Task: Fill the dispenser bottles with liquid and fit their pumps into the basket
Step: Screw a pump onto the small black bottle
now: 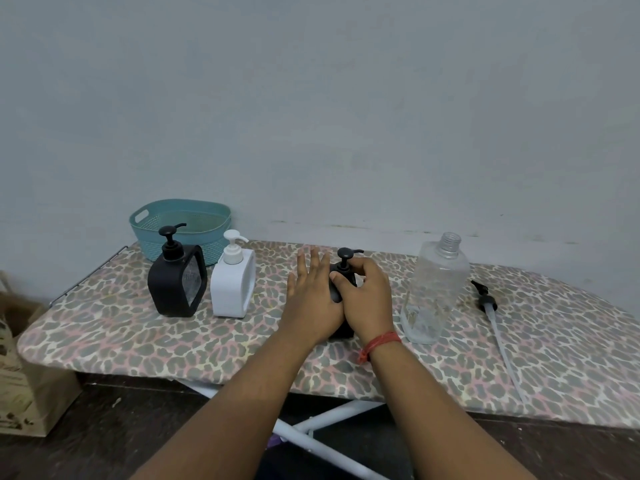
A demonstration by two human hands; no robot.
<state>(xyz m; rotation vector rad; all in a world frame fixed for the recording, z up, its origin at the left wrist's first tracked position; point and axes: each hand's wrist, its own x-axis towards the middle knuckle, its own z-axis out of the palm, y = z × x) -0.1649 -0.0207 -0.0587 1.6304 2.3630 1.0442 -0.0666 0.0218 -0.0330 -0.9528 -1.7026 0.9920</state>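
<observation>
A black dispenser bottle [335, 296] stands mid-board, mostly hidden by my hands. My right hand [365, 296] curls its fingers round the collar of its black pump [346, 257]. My left hand [313, 297] lies flat against the bottle's left side, fingers straight. To the left stand a second black dispenser [177, 284] and a white dispenser [232, 284], both with pumps fitted. A teal basket [180, 226] sits behind them by the wall. A clear open bottle [438, 289] holding a little liquid stands at the right.
A loose black pump with a long clear tube [486, 301] lies on the leopard-print ironing board [121, 337] right of the clear bottle. A paper bag [24, 372] stands on the floor at the left. The wall runs close behind the board.
</observation>
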